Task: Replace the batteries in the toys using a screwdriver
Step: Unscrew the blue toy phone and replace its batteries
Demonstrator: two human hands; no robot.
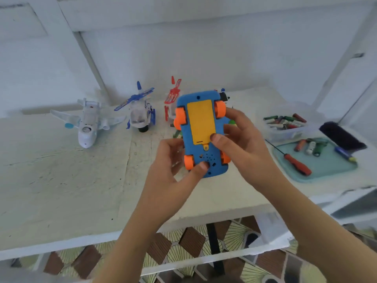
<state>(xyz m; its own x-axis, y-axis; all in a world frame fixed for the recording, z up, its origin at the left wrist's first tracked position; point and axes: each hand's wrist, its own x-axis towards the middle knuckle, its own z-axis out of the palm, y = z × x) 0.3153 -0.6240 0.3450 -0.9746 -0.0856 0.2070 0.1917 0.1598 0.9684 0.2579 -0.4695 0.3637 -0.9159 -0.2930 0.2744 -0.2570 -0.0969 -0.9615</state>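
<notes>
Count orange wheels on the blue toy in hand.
4 orange wheels on the blue toy: far left, far right, near left, near right, partly hidden by the right hand.

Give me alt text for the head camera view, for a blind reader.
The left hand and right hand hold a blue toy car wheels-up above a white table, its yellow battery cover in place. A red-handled screwdriver and loose batteries lie on a teal tray; a white toy plane stands behind.

Bare forearms (130, 231), bare left hand (169, 170) and right hand (242, 139)
</notes>
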